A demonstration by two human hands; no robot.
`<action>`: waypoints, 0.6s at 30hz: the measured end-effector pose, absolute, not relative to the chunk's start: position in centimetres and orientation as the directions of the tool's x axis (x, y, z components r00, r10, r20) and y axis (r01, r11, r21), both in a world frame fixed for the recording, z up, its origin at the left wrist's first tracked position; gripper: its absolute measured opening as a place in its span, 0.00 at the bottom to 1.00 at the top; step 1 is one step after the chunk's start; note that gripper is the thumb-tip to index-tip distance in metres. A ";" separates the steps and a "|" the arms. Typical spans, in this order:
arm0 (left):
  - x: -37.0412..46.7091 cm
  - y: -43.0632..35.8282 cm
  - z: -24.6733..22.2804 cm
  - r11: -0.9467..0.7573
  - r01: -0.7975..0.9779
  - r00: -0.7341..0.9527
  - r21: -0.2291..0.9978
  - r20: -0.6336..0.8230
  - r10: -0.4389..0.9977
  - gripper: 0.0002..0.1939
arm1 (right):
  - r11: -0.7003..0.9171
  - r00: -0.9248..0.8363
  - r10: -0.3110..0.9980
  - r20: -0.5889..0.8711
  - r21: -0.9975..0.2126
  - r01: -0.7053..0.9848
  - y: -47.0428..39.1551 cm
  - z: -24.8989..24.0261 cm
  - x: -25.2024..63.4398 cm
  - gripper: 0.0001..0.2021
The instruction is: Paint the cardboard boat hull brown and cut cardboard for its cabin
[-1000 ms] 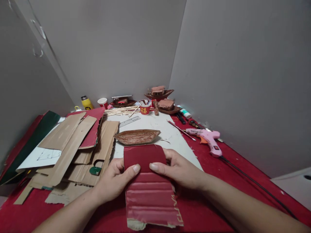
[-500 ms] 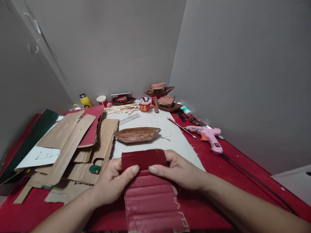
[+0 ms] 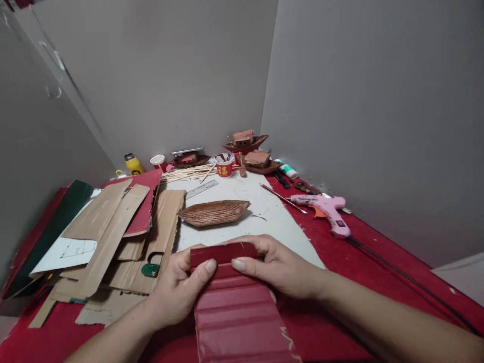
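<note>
Both hands grip a strip of red cardboard (image 3: 238, 312) that has several crosswise creases and a folded far end. My left hand (image 3: 177, 285) pinches its left edge, thumb on top and fingers hidden beneath. My right hand (image 3: 280, 267) holds the right edge the same way, its thumb pressed close to a crease. Just beyond the hands a small brown model boat hull (image 3: 215, 213) rests on white paper (image 3: 272, 217); its inside is streaked reddish brown.
Cut cardboard pieces (image 3: 109, 242) are piled at the left. A pink glue gun (image 3: 328, 209) with a black cord lies at the right, near a paintbrush (image 3: 282, 196). Behind are a ruler (image 3: 202, 189), thin sticks (image 3: 181, 174), a red cup (image 3: 224, 166) and finished-looking model boats (image 3: 260, 161).
The far end of the red cardboard is bent further, so its flap looks shorter. Both hands keep their hold. The view has shifted slightly.
</note>
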State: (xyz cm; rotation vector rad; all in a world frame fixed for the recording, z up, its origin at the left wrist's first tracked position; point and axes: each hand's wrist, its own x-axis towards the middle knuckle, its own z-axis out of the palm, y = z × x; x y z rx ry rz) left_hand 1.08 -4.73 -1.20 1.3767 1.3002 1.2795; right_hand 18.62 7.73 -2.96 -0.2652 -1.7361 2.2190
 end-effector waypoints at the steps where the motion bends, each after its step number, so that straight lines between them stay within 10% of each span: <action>1: 1.0 -4.8 -1.1 -0.139 0.184 -0.055 0.973 0.151 0.987 0.14 | -0.214 -0.934 0.354 0.043 -0.969 -0.125 7.7 -3.0 18.6 0.18; 18: 1.0 -4.4 -1.5 -0.057 0.121 -0.109 0.991 0.071 0.992 0.16 | -0.155 -0.948 0.318 0.034 -0.984 -0.087 8.5 -2.8 18.6 0.20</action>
